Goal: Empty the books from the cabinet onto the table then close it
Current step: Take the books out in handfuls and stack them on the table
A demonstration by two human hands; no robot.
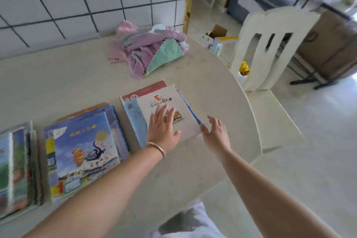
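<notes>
Three stacks of picture books lie on the pale table [77, 75]. The right stack [173, 98] has a white cover on top; my left hand [162, 127] rests flat on it with straight fingers. My right hand [216, 133] is spread open at that stack's right corner, fingers by its blue edge. A middle stack [83, 150] with a blue painted cover and a left stack [15, 168] sit nearer the table's front edge. The cabinet is out of view.
A heap of pink, purple and green cloths [152, 48] lies at the back of the table by the tiled wall. A white chair [270, 50] stands at the table's right edge. Boxes [218, 35] sit on the floor beyond.
</notes>
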